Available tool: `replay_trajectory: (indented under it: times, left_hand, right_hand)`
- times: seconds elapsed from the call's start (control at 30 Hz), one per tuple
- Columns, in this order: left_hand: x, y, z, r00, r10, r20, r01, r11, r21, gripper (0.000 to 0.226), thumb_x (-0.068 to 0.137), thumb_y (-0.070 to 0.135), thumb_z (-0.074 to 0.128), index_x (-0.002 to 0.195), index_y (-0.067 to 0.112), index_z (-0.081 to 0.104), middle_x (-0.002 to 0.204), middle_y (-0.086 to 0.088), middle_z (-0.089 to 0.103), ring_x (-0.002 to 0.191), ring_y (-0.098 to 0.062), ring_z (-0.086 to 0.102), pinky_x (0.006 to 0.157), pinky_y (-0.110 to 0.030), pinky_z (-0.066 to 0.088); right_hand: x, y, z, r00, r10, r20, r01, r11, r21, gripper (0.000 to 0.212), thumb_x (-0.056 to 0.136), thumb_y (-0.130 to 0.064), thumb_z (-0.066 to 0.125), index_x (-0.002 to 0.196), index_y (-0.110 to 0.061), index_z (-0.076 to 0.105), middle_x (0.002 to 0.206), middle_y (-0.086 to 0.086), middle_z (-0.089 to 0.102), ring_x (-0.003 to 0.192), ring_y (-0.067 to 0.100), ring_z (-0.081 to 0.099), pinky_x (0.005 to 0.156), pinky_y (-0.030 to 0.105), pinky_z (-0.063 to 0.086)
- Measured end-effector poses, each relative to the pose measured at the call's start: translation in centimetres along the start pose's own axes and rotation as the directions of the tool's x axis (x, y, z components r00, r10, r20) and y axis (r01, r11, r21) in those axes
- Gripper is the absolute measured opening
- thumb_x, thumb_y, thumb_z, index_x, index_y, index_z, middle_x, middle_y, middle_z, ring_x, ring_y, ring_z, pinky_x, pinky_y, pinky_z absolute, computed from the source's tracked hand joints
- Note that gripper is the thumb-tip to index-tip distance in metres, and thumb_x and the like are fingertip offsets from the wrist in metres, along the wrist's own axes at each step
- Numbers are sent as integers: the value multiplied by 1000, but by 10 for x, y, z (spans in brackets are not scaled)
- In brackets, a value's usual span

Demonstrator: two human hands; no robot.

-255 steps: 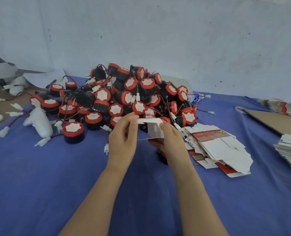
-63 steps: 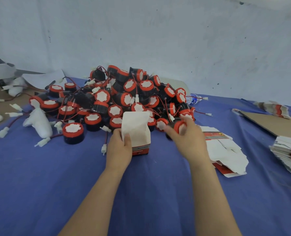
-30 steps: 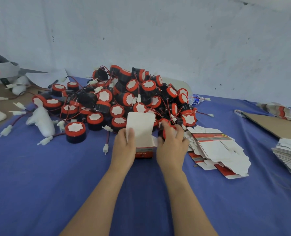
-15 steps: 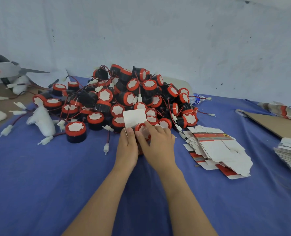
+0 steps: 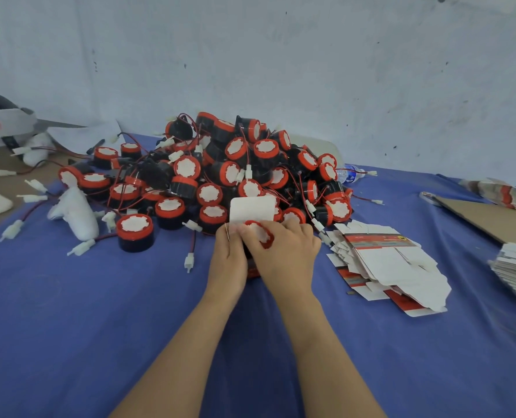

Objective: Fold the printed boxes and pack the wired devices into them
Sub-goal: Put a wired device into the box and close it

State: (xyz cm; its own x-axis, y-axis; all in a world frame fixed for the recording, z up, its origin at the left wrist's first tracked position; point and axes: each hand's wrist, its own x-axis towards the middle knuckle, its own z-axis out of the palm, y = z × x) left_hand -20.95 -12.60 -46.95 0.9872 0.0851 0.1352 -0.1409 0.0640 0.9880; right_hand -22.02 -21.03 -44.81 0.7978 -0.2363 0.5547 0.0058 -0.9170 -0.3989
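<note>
Device [image 5: 258,233] red-white face up, in mouth of upright box [image 5: 252,208]; right hand [image 5: 289,254] grasping device, left hand [image 5: 228,257] grasping box.

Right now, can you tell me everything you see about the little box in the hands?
The box is small, made of thin white cardboard with red print low down. Its rounded lid flap stands open, pointing up in front of the pile of devices. It seems to stand on the blue cloth, mostly hidden between the hands. The left hand grips its left side; the right hand holds a red-rimmed, white-faced device at its open top.
</note>
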Motion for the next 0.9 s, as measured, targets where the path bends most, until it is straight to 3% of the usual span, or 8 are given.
replay_trajectory:
  times: [0.2,0.4,0.47,0.53,0.6,0.7,0.8,0.9]
  left_hand:
    - [2,-2,-2,1000,-19,-2,19,1000,15,20,102,39,36,116,29,45,105,12,58,96,-5,57,80,-28,50]
    - [3,-4,-5,999,-4,44,-3,990,141,34,94,10,51,125,23,43,108,9,57,99,-10,57,81,-25,54]
    - [3,-5,-6,998,27,57,-38,981,188,32,94,9,51,118,27,42,100,16,54,90,-3,55,66,-10,46]
    - [3,-5,-5,998,16,69,-29,979,201,30,94,10,51,113,30,38,100,17,51,89,-3,52,61,-9,40]
    - [4,-5,-4,997,0,79,-16,981,195,31,94,10,49,112,31,37,101,17,49,90,-4,50,63,-12,39]
    - [5,-4,-3,996,-6,86,-12,979,202,31,93,9,47,111,32,36,96,21,47,87,0,49,61,-13,37]
    - [6,-5,-5,994,-26,106,5,982,188,33,93,10,47,114,33,38,100,18,50,90,-2,51,64,-14,39]
    - [6,-5,-5,990,-36,134,10,983,184,34,94,11,49,118,34,40,105,16,54,93,-3,53,64,-13,40]
  right_hand:
    - [-3,1,1,987,32,158,-43,997,68,40,101,-43,30,116,-27,64,111,-1,53,106,19,36,78,29,13]
    - [-3,7,-1,966,-28,258,39,999,-37,19,98,-29,41,99,-18,57,98,-3,61,102,18,46,77,31,21]
    - [-1,11,-5,990,2,141,-13,997,79,19,97,-25,47,97,-18,65,105,-4,60,104,18,48,78,28,24]
    - [5,20,-13,984,155,-83,-131,962,239,22,97,-21,51,110,-17,68,125,-1,53,114,19,47,85,25,32]
    - [11,33,-23,936,349,-53,-312,888,337,37,99,-27,48,132,-14,54,141,6,43,126,22,43,93,28,37]
    - [19,46,-25,827,527,198,-553,697,456,51,100,-34,44,144,-11,38,145,10,44,129,25,45,103,38,39]
    - [25,41,-25,773,574,272,-536,360,764,36,98,-26,51,132,-14,50,116,10,63,94,14,62,89,31,51]
    - [28,38,-25,764,620,178,-425,275,863,11,95,-20,57,103,-26,52,96,9,67,72,9,57,72,25,49]
